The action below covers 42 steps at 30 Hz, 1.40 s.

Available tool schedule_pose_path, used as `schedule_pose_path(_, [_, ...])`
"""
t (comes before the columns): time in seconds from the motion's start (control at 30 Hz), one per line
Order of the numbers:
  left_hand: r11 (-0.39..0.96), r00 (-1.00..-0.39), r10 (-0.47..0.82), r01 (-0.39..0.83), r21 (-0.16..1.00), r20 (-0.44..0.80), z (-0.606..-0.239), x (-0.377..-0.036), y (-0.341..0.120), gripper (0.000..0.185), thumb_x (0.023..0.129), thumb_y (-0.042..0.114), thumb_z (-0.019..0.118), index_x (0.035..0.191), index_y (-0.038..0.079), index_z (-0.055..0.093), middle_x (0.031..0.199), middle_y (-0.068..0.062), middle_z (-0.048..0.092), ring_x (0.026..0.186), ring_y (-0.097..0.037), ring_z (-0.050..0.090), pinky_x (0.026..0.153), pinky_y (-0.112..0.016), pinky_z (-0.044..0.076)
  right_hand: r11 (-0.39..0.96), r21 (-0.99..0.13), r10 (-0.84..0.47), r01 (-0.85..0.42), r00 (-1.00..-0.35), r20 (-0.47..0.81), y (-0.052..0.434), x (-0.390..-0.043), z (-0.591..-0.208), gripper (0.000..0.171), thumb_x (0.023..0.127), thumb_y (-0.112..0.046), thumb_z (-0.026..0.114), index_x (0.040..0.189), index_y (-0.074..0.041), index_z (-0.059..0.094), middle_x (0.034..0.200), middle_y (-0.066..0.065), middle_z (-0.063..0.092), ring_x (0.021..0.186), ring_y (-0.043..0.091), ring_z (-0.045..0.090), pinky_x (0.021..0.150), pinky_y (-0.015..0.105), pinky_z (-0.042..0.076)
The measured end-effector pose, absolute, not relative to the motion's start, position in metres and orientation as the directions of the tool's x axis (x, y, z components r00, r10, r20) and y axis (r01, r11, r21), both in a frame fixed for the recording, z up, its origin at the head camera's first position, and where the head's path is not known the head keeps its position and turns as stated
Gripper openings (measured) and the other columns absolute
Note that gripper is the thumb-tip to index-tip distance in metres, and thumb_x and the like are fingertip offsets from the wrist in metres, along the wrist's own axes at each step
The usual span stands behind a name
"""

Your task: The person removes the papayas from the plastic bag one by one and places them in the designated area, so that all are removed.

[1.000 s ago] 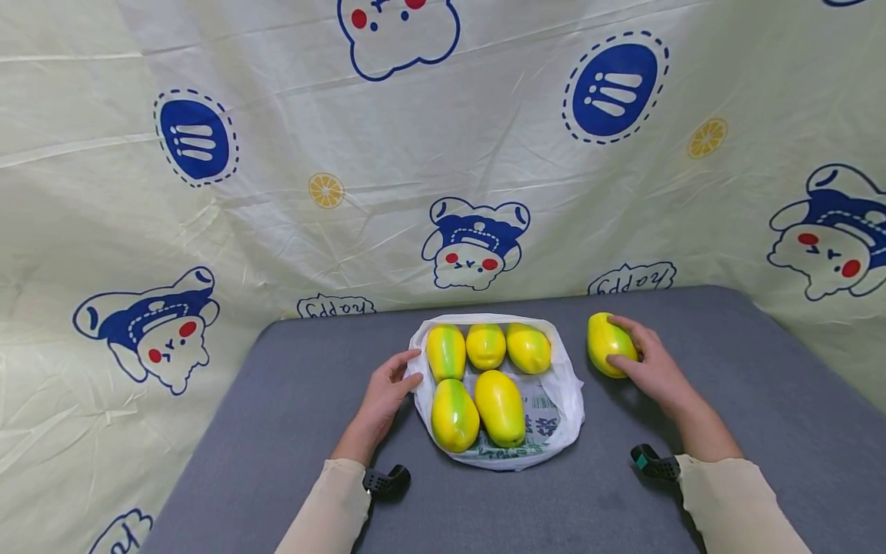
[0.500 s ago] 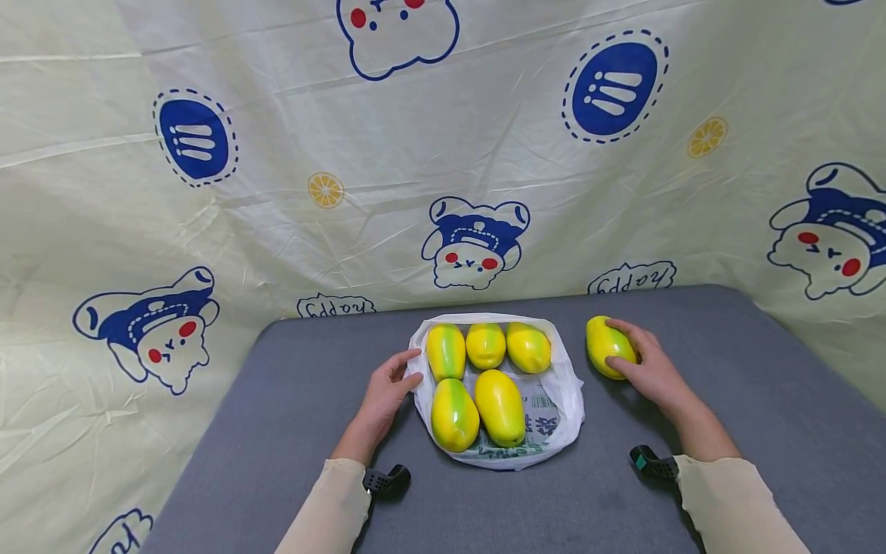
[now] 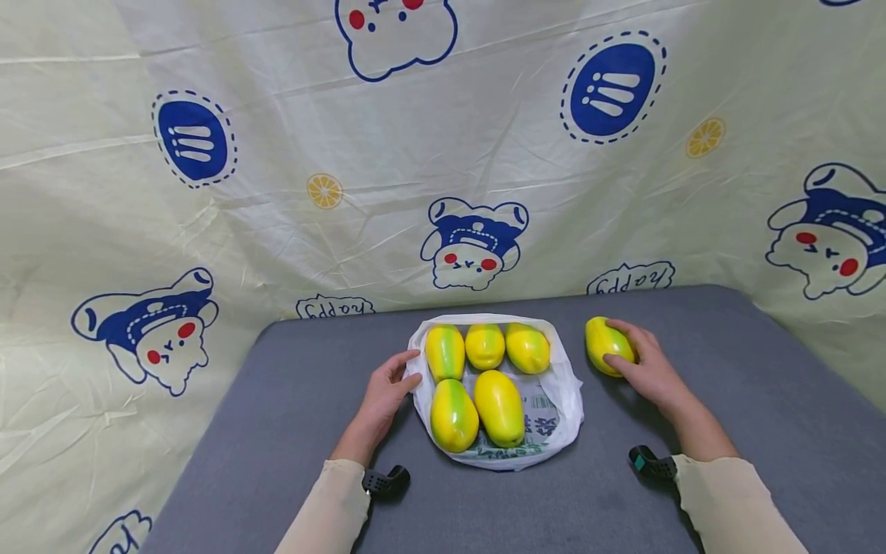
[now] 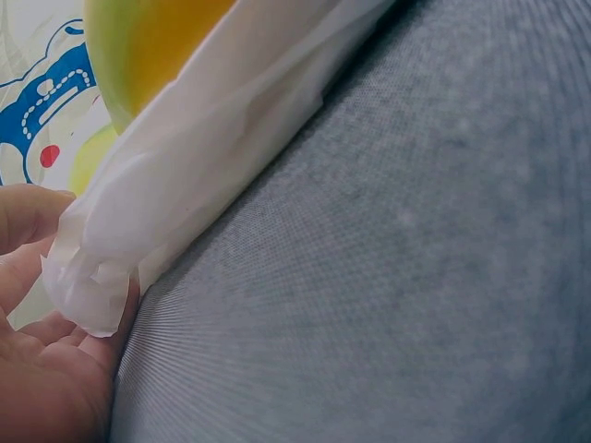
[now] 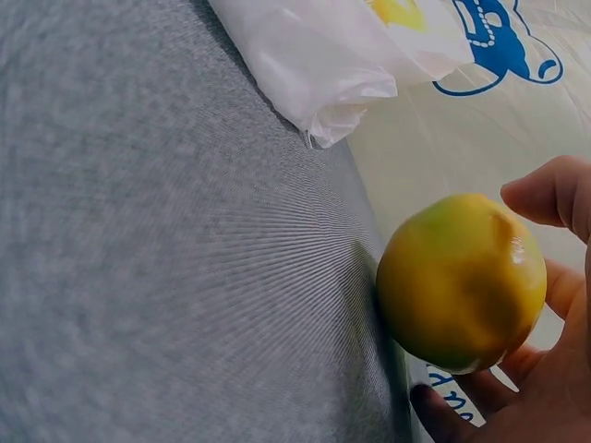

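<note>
A: From the head view, where is the loose fruit?
B: The yellow-green mango [image 3: 607, 346] lies on the grey table [image 3: 734, 385], just right of the white plastic bag [image 3: 564, 400]. The right hand [image 3: 647, 369] curls round it, thumb on the near side and fingers over the far side.
A: And the other hand?
B: The left hand [image 3: 384, 396] rests at the bag's left edge, its thumb and fingers pinching the rim. Five mangoes [image 3: 498, 406] lie on the opened bag, three behind and two in front.
A: What does the left wrist camera show?
B: The fingers [image 4: 37, 277] hold a crumpled fold of the bag [image 4: 175, 185] against the table [image 4: 397, 277]; fruit [image 4: 148, 46] bulges above it.
A: The right wrist camera?
B: The mango [image 5: 460, 280] sits against the palm [image 5: 545, 397], touching the table [image 5: 166, 240], with the fingers bent about it. The bag's edge [image 5: 323, 65] lies well apart, with the printed cloth [image 5: 434, 138] behind.
</note>
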<state>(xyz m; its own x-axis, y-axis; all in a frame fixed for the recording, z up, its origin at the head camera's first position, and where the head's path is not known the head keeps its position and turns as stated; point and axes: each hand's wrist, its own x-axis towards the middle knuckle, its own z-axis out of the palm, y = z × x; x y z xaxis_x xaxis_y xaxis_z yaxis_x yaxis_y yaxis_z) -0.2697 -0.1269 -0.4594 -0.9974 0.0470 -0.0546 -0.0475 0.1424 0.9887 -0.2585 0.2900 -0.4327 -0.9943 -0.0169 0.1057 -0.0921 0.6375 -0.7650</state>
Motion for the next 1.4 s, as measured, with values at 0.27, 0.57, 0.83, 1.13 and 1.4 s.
schedule_pose_path(0.27, [0.151,-0.997,0.044,-0.049,0.987,-0.057,-0.457,-0.268,-0.126,0.044,0.096,0.011,0.063,0.139,0.017,0.058,0.154,-0.01,0.046,0.141,-0.03,0.046,0.118,-0.049,0.036,0.66,-0.739,0.021,-0.133,-0.981,0.195,0.285,-0.258,-0.425,0.071,0.094,-0.023,0.059,0.156,-0.009,0.027,0.163,0.031,-0.002,0.143,0.06,0.005,0.104,0.08,0.016])
schedule_pose_path(0.57, [0.144,-0.997,0.05,-0.045,0.988,-0.053,-0.458,-0.269,-0.128,0.043,0.097,0.012,0.063,0.139,0.017,0.058,0.155,-0.009,0.046,0.14,-0.029,0.046,0.118,-0.049,0.037,0.7,-0.676,0.043,-0.231,-0.931,0.362,0.262,-0.253,-0.404,0.07,0.089,-0.017,0.063,0.153,-0.01,0.035,0.165,0.024,0.005,0.144,0.057,0.007,0.105,0.081,0.015])
schedule_pose_path(0.83, [0.139,-0.997,0.052,-0.044,0.989,-0.051,-0.459,-0.269,-0.128,0.043,0.096,0.012,0.064,0.138,0.017,0.059,0.156,-0.009,0.044,0.142,-0.029,0.045,0.118,-0.048,0.036,0.759,-0.566,-0.054,-0.322,-0.897,0.438,0.235,-0.241,-0.383,0.07,0.085,-0.016,0.067,0.149,-0.01,0.038,0.164,0.024,0.011,0.142,0.054,0.015,0.104,0.082,0.019])
schedule_pose_path(1.13, [0.122,-0.997,0.075,-0.02,0.992,-0.029,-0.459,-0.268,-0.129,0.043,0.097,0.009,0.062,0.139,0.013,0.058,0.156,-0.012,0.043,0.146,-0.03,0.04,0.119,-0.049,0.034,0.684,-0.579,-0.237,-0.444,-0.886,0.398,0.198,-0.228,-0.375,0.068,0.088,-0.015,0.069,0.149,-0.011,0.039,0.164,0.022,0.012,0.147,0.049,0.015,0.107,0.078,0.024])
schedule_pose_path(1.4, [0.131,-0.997,0.069,-0.022,0.991,-0.032,-0.459,-0.268,-0.13,0.042,0.096,0.008,0.062,0.138,0.013,0.059,0.157,-0.013,0.041,0.149,-0.032,0.035,0.12,-0.05,0.031,0.628,-0.657,-0.296,-0.417,-0.909,0.294,0.174,-0.225,-0.386,0.067,0.092,-0.024,0.069,0.15,-0.015,0.038,0.165,0.017,0.011,0.147,0.046,0.018,0.107,0.078,0.028])
